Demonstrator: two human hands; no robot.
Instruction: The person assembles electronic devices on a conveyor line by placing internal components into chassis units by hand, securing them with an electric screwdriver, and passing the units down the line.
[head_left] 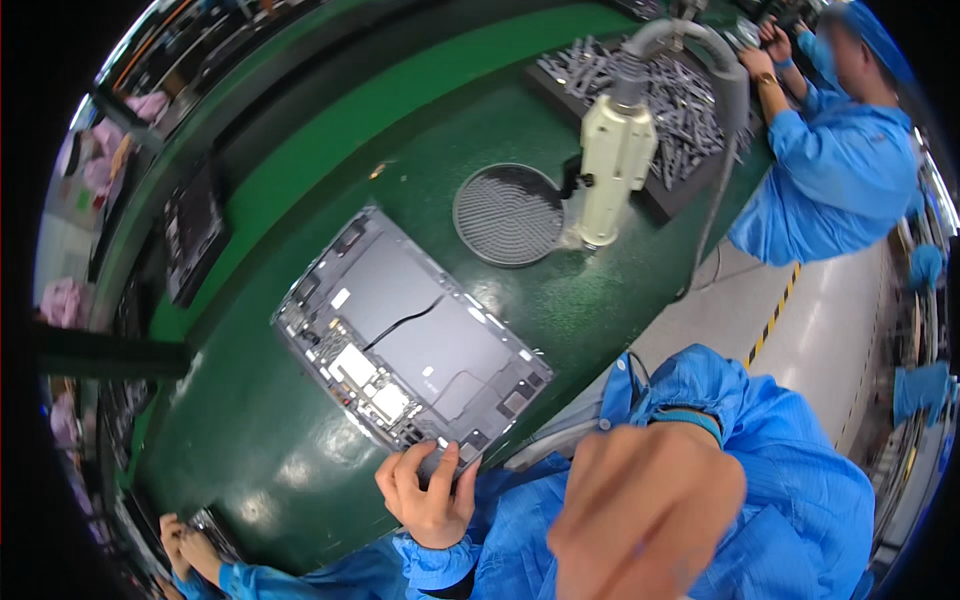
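Observation:
An opened laptop base [425, 330] lies at an angle on the green table, its inner side facing up. A circuit board [365, 380] with white-covered patches runs along its left side, and a thin black cable [405, 322] crosses the bare middle. My left hand [428, 497] is closed on the base's near corner, fingers on top. Close to the camera, my right hand [645, 505] is raised over my lap, slightly blurred. Its fingers are curled and pressed together; anything in them is hidden. It is apart from the laptop.
Beyond the laptop stand a round ridged dish [509, 215] and a hanging cream electric screwdriver [612, 165]. A dark tray [665, 205] heaped with small grey parts is behind it. Co-workers sit at right [835, 170] and lower left [195, 550]. Another device [195, 235] lies at left.

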